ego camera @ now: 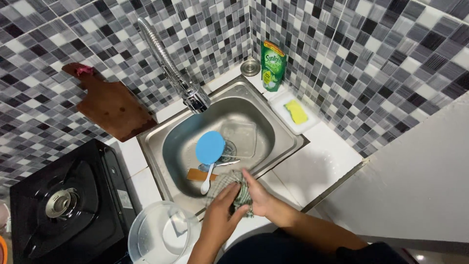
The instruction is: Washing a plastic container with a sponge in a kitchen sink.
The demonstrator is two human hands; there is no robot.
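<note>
At the near rim of the stainless steel sink [161, 132], the left hand [222, 210] and right hand [256, 195] both clutch a bunched green-and-white checked cloth [229, 188], a shapeless wad with no clear long axis. Inside the basin, a round blue plastic lid [210, 146] and a white spoon [207, 180] crowd the space ahead. The white tiled counter [317, 166] lies to the right.
</note>
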